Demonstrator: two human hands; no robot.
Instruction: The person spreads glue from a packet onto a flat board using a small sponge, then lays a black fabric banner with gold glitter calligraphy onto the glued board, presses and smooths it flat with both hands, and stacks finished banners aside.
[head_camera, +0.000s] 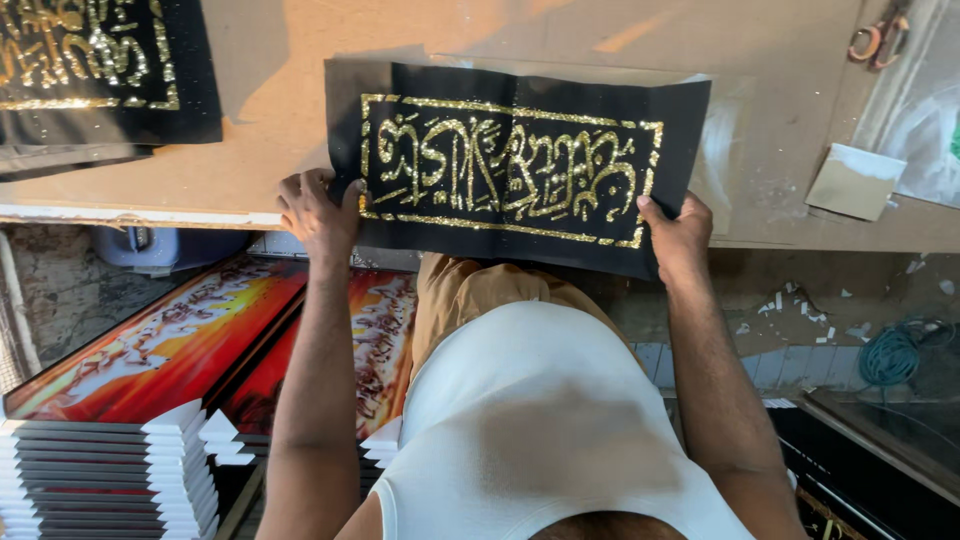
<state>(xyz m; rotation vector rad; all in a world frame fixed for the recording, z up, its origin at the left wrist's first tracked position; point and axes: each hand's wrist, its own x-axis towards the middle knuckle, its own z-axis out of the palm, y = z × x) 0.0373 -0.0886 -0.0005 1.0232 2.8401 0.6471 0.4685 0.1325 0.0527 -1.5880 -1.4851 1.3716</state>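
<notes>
One black cloth panel (515, 165) with gold glitter lettering inside a gold border lies at the near edge of the workbench (270, 120), its lower edge hanging just past the bench edge. Two hands hold it. The left hand (318, 212) is closed on the lower left corner, fingers curled over the cloth edge. The right hand (678, 235) is closed on the lower right corner, thumb on top of the cloth. Both forearms reach up from the body, roughly parallel.

A second black panel (100, 65) with gold lettering lies at the bench's far left, well apart. One small card piece (855, 182) sits on the bench to the right. Below the bench, two red-orange framed pictures (170, 345) lean side by side, a stack of frames (105, 480) lies beside them, and one coil of green cord (893, 352) rests on the floor at right.
</notes>
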